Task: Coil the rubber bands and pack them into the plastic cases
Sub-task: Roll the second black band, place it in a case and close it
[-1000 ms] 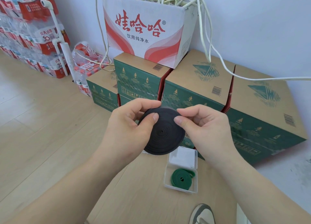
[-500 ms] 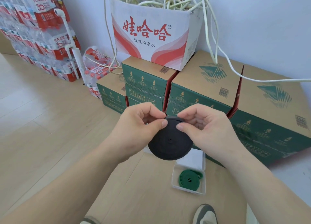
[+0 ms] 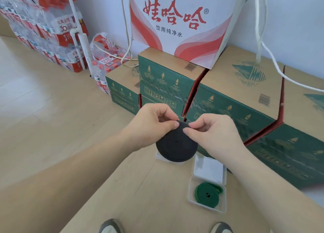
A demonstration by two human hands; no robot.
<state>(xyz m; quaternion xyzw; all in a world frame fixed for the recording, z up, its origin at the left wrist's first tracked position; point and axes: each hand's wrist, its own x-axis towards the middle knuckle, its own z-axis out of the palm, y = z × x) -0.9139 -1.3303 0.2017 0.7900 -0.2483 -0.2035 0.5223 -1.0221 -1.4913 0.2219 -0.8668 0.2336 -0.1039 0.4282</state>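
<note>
A black rubber band [image 3: 177, 145], wound into a flat round coil, hangs upright in the middle of the view. My left hand [image 3: 152, 127] pinches its upper left edge and my right hand [image 3: 215, 134] pinches its top right edge. Below the right hand an open clear plastic case [image 3: 207, 183] lies on a cardboard surface, with a coiled green rubber band [image 3: 207, 194] in its near half. Behind the black coil the rim of a second clear case [image 3: 159, 157] shows, mostly hidden.
Green and brown cartons [image 3: 228, 96] stand stacked behind the hands, with a white and red box [image 3: 178, 26] full of white cable on top. Packs of bottled water [image 3: 43, 27] stand at the back left. Two shoes [image 3: 108, 226] show at the bottom edge.
The black coil has dropped lower and turned more upright. Both hands have slid toward its top edge, closer together. The camera has tilted down.
</note>
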